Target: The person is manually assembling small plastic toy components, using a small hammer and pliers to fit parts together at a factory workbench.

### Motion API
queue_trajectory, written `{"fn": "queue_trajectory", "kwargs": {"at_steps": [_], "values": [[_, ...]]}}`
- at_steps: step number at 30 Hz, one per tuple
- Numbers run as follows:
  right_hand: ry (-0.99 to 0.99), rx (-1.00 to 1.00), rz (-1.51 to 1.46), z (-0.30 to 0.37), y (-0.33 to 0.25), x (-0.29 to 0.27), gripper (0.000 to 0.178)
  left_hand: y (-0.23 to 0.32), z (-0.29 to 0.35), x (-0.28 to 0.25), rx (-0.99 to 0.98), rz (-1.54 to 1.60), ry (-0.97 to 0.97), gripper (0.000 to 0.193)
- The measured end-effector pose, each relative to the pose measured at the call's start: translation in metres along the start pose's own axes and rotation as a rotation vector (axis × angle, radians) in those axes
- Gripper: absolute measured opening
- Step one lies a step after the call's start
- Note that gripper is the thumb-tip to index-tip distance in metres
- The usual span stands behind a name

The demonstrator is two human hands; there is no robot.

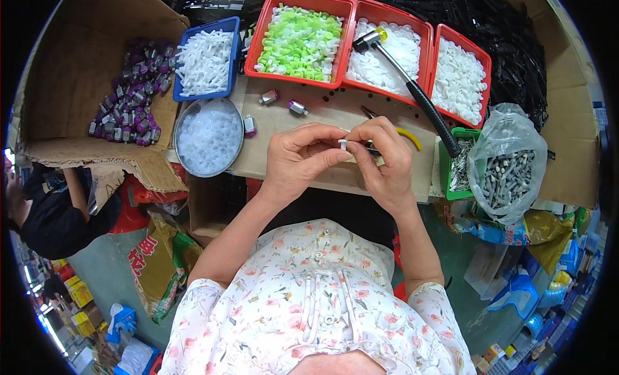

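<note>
Over the near part of the workbench, my two hands meet at the fingertips. My left hand (293, 159) pinches a small white plastic piece (343, 144) with a flat head and a short stem. Thumb and index finger of my right hand (387, 157) close on the same piece from the other side. Partly behind my right hand lie yellow-handled pliers (410, 138). Beyond my hands are several small motor-like parts with grey metal bodies and purple ends, one of them a purple-ended part (297, 107).
Red bins hold green-and-white pieces (300, 43) and white pieces (459, 75); a hammer (412, 85) lies across them. Left stand a blue bin (235, 59), a round tray (242, 139) and a cardboard box (71, 65). Right are a green bin (445, 175) and a bag of metal parts (509, 175).
</note>
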State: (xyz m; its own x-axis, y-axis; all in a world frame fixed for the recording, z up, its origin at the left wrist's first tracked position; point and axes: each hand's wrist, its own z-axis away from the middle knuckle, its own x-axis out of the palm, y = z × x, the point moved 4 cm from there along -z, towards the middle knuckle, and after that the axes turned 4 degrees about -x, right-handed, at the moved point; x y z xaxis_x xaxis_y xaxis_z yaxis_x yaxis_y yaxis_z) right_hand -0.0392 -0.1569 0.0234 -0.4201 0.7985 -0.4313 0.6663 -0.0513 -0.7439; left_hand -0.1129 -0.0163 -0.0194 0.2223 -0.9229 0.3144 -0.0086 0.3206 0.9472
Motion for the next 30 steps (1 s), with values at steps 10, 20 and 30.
{"fn": "queue_trajectory", "kwargs": {"at_steps": [10, 20, 30], "values": [[-0.072, -0.089, 0.247, 0.008, 0.011, 0.017, 0.016, 0.018, 0.014, -0.015, 0.544, -0.874, 0.183, 0.04], [-0.133, -0.057, 0.287, 0.01, 0.022, 0.022, 0.015, -0.003, 0.025, -0.009, 0.751, -1.075, 0.128, 0.038], [-0.121, -0.06, 0.305, 0.014, 0.025, 0.02, 0.015, -0.014, 0.023, -0.008, 0.779, -1.1, 0.109, 0.041]]}}
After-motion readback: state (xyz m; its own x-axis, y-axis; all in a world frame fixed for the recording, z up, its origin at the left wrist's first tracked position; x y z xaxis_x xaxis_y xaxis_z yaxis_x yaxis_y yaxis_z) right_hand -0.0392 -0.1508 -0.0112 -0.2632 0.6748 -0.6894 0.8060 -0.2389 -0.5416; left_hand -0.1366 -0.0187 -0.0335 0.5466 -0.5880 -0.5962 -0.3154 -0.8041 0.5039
